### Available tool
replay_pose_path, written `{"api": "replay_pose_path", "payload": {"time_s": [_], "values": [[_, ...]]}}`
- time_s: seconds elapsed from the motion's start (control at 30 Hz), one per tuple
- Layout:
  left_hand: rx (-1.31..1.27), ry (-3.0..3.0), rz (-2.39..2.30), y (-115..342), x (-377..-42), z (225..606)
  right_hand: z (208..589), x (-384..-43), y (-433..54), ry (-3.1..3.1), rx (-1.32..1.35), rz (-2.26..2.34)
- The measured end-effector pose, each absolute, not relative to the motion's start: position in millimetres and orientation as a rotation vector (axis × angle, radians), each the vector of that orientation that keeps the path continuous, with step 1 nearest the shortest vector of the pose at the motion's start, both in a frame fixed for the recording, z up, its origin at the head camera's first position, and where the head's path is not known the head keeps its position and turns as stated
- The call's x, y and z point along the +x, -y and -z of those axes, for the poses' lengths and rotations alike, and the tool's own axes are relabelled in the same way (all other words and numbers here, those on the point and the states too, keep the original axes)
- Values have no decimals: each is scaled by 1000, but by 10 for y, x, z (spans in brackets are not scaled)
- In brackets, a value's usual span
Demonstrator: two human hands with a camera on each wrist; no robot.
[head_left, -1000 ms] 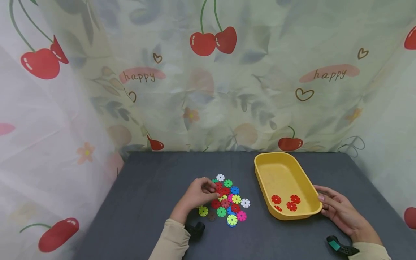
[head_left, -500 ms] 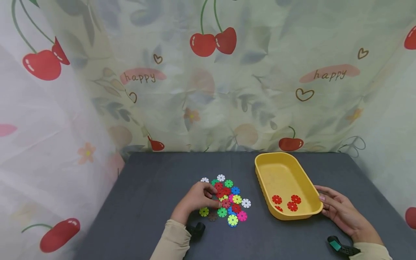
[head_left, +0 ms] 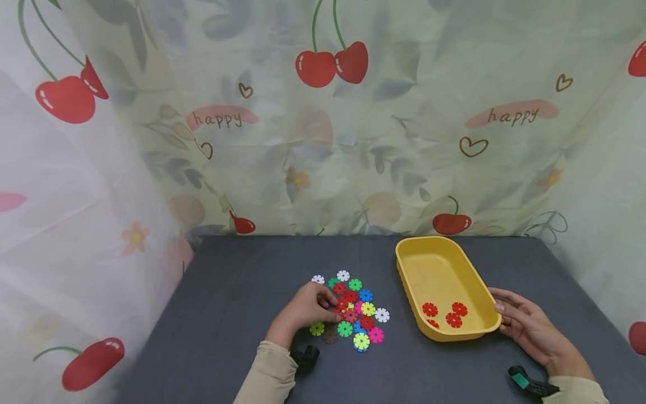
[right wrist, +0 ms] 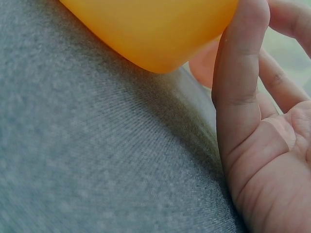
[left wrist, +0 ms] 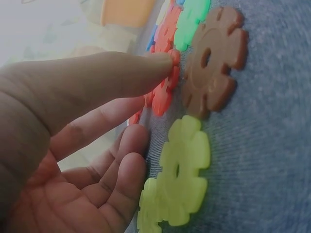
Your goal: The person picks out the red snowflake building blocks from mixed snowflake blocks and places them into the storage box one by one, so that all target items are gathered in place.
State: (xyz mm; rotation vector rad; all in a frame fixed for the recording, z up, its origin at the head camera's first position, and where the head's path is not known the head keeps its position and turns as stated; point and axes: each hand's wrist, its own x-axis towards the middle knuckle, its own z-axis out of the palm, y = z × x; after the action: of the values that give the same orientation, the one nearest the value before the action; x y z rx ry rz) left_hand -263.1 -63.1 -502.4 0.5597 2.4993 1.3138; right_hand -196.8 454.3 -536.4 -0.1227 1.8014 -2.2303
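Observation:
My left hand (head_left: 304, 307) is at the left side of a pile of colourful notched plastic snowflake discs. Its thumb and index finger pinch a red snowflake disc (left wrist: 163, 99), the thumb tip lying over the disc's edge in the left wrist view. Close by that hand lie a brown disc (left wrist: 214, 60) and a yellow-green disc (left wrist: 187, 170). At the right, a yellow plastic basket (head_left: 429, 264) has several red discs (head_left: 453, 320) inside, near its front end. My right hand (head_left: 527, 325) rests its fingertips and thumb against the basket's right side, fingers loosely extended.
Green, blue, white (head_left: 382, 315), pink (head_left: 375, 335) and more red discs lie overlapping on the dark grey table (head_left: 242, 280). A cherry-print curtain (head_left: 323, 168) stands behind and at both sides. Each wrist wears a black strap device (head_left: 530, 382).
My left thumb and fingers have shifted slightly among the red discs, and a white disc at the pile's back left has come into view. The right hand and basket have hardly moved.

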Motion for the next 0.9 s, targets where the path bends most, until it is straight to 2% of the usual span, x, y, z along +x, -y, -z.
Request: {"api": "replay_pose_path", "payload": {"time_s": [0.9], "values": [[521, -2579, -1261, 621, -2624, 4984, 5365, -1973, -4538, -1796, -116, 2243]]}}
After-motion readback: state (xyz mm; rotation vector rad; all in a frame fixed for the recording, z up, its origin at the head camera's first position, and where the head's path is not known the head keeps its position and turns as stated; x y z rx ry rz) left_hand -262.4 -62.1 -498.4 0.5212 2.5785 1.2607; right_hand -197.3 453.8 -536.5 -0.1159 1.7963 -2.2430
